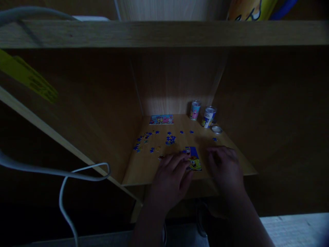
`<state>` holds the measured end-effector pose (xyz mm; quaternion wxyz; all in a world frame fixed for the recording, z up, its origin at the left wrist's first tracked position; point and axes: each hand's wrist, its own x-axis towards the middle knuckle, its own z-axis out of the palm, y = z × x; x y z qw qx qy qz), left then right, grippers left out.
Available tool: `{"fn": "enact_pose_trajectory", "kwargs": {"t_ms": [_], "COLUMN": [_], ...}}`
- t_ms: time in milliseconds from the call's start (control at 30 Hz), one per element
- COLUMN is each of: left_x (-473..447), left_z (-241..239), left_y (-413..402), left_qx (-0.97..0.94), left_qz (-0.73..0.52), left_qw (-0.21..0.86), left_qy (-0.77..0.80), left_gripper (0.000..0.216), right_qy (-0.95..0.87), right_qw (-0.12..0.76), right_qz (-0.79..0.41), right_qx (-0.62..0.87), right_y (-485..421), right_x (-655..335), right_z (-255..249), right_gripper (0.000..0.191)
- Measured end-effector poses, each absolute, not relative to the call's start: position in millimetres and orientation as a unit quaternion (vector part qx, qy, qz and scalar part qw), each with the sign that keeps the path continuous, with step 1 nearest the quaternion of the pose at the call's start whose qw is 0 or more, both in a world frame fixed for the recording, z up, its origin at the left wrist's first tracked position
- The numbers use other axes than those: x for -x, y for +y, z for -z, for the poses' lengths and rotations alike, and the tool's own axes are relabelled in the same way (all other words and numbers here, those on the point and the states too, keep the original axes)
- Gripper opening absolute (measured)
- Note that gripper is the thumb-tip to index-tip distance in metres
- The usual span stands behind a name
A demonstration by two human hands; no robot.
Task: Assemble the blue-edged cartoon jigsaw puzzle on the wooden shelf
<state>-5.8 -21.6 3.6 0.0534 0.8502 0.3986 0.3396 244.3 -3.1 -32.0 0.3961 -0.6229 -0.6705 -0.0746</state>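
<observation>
A partly joined jigsaw puzzle (pixel 195 161), blue with a yellow cartoon figure, lies near the front edge of the wooden shelf board. My left hand (pixel 173 173) rests over its left side, fingers stretched out and touching it, thumb apart. Just right of the puzzle, my right hand (pixel 226 166) hovers low with its fingers curled in. Whatever those fingers may hold is hidden. Loose jigsaw pieces (pixel 170 140), mostly blue-backed, lie in the middle of the board, with another cluster of pieces (pixel 144 137) to the left. One single blue piece (pixel 215 139) lies beyond my right hand.
At the back stand two picture tins (pixel 194 110) (pixel 208 117), with a round metal lid (pixel 216 129) beside them. A cartoon picture card (pixel 161 119) lies at the back left. Side walls and an upper shelf edge (pixel 164 34) enclose the space. A white cable (pixel 84 176) hangs at left.
</observation>
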Motion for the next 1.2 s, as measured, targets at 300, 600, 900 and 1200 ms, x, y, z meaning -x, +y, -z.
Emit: {"fn": "enact_pose_trajectory", "kwargs": {"t_ms": [300,600,900,1200], "left_x": [76.8,84.6,83.8,63.7], "left_z": [-12.9,10.0,9.5,-7.1], "left_y": [-2.7,6.7,6.6,-8.6], "left_qx": [-0.795,-0.797,-0.793,-0.828], "left_qz": [-0.371,-0.327,-0.333,-0.306], "left_qw": [-0.048,-0.008,0.002,0.04], "left_qy": [0.477,0.507,0.51,0.468], "left_gripper": [0.018,0.019,0.015,0.024], "right_qy": [-0.672,-0.675,-0.668,-0.664], "right_qw": [0.366,0.381,0.36,0.363], "right_qz": [0.05,0.023,0.035,0.028], "right_qx": [0.642,0.632,0.65,0.654], "right_y": [-0.9,3.4,2.0,1.9], "right_x": [-241.3,-252.7,-249.7,-248.2], "right_z": [26.9,37.0,36.9,35.4], "right_gripper": [0.02,0.027,0.03,0.025]}}
